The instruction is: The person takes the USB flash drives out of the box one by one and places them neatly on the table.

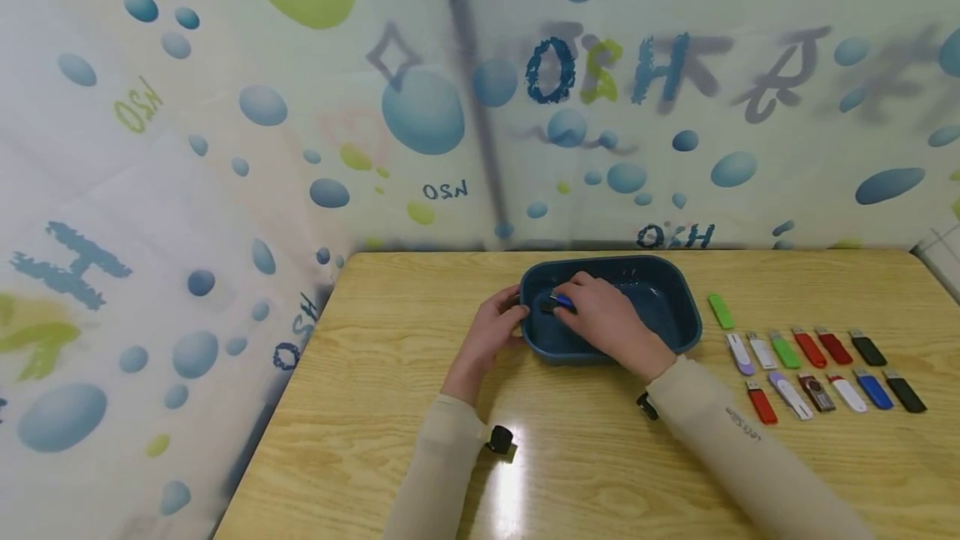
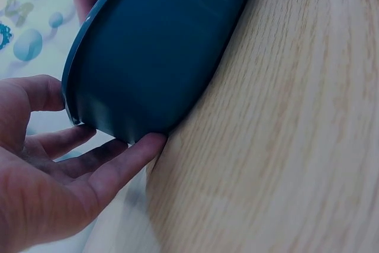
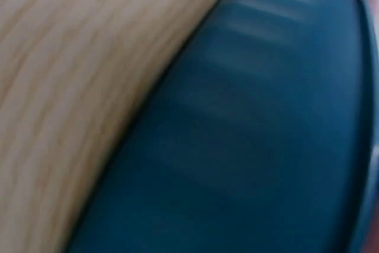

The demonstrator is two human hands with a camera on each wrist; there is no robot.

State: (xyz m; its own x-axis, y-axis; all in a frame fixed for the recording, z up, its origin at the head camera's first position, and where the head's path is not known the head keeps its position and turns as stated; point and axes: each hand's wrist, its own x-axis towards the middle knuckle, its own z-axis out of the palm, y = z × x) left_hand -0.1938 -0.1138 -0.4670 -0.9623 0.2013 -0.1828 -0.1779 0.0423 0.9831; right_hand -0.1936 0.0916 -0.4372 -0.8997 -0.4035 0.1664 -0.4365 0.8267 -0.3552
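A dark blue plastic tub [image 1: 675, 332] stands on the wooden table [image 1: 390, 340]. My left hand [image 1: 504, 325] rests against its left outer wall. In the left wrist view the left hand [image 2: 89, 146] has straight fingers [image 2: 127, 158] along the base of the tub [image 2: 154, 57], with the thumb touching the rim. My right hand [image 1: 603, 317] reaches inside the tub and pinches a blue USB stick [image 1: 561, 302] near the left inner wall. The right wrist view shows only the tub's outer wall [image 3: 254, 134] and the tabletop [image 3: 65, 69].
Several USB sticks lie in two rows to the right of the tub: white, green [image 1: 784, 350], red [image 1: 810, 348], blue [image 1: 873, 388] and black [image 1: 867, 348]. A single green stick [image 1: 721, 311] lies nearer the tub. A bubble-print curtain [image 1: 225, 148] hangs behind and to the left.
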